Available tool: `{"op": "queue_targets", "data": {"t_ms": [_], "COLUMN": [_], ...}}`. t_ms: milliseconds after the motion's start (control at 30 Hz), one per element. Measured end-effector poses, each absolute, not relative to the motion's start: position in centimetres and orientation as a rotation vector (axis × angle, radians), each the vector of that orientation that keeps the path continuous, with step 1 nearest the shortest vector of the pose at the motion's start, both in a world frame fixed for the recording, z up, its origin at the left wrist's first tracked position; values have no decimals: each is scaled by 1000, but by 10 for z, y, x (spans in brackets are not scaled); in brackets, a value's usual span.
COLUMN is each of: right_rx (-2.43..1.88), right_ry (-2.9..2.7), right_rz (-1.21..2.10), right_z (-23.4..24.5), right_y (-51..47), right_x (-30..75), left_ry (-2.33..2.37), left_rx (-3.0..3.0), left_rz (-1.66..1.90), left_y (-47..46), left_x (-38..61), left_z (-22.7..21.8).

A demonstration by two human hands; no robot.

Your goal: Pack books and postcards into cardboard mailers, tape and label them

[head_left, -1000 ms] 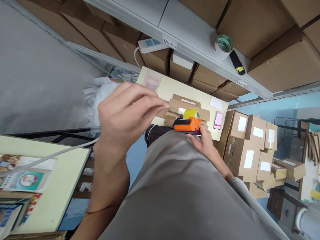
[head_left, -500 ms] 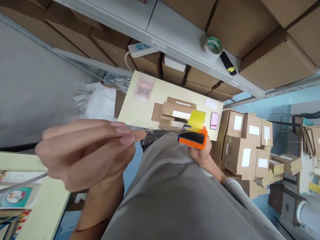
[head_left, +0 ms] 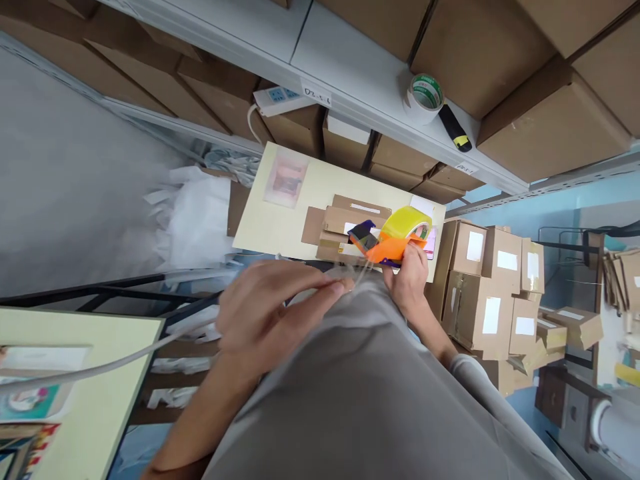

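Observation:
My right hand (head_left: 411, 280) is closed round an orange tape dispenser (head_left: 393, 249) that carries a roll of yellow tape (head_left: 404, 223). The dispenser's dark front end points left, over a flattish brown carton (head_left: 345, 218) on the cream table. My left hand (head_left: 280, 310) is nearer to the camera, at the front of my grey top, thumb and fingertips pinched together. A thin, clear tape strip (head_left: 364, 272) runs between those fingertips and the dispenser. The carton is partly hidden behind the dispenser.
Beyond the table (head_left: 253, 227), a grey shelf (head_left: 350, 60) holds cartons, a tape roll (head_left: 425, 97) and a black-and-yellow cutter (head_left: 455, 128). Stacked cartons (head_left: 493, 293) stand at the right. A second table (head_left: 120, 347) with a grey cable (head_left: 125, 357) is at the left.
My left hand has moved right and away from the camera, closer to the dispenser. My right hand has raised and turned the dispenser, so the tape roll's side now shows. The strip between them is shorter.

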State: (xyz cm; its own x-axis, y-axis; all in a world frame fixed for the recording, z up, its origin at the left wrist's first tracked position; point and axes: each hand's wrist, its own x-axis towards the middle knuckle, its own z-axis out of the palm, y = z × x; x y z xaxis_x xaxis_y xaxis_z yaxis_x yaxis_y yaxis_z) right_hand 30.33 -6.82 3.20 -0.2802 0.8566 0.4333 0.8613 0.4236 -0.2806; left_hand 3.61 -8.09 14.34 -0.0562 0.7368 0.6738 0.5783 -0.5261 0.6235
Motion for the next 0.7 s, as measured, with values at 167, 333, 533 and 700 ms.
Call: {"op": "queue_targets", "data": {"t_ms": [167,333,533,700], "right_rx": [-1558,-1601,-1750,-1721], "right_ry": [-2245,-2509,-2723,-2619], "right_rz": [11,241,844,1489], "right_z": [40,73,128,135], "right_y": [-62,-52,-8,38], "right_x": [311,324,329,325], "left_ry": [1475,1742,1552,1298], "left_rx": [2166,1781,1028,579], "left_rz": [1663,1465,1083,1042], "left_y": [-81,-63,-43,-38], "left_x": [42,14,-4,7], "left_z": [123,90,26,-28]}}
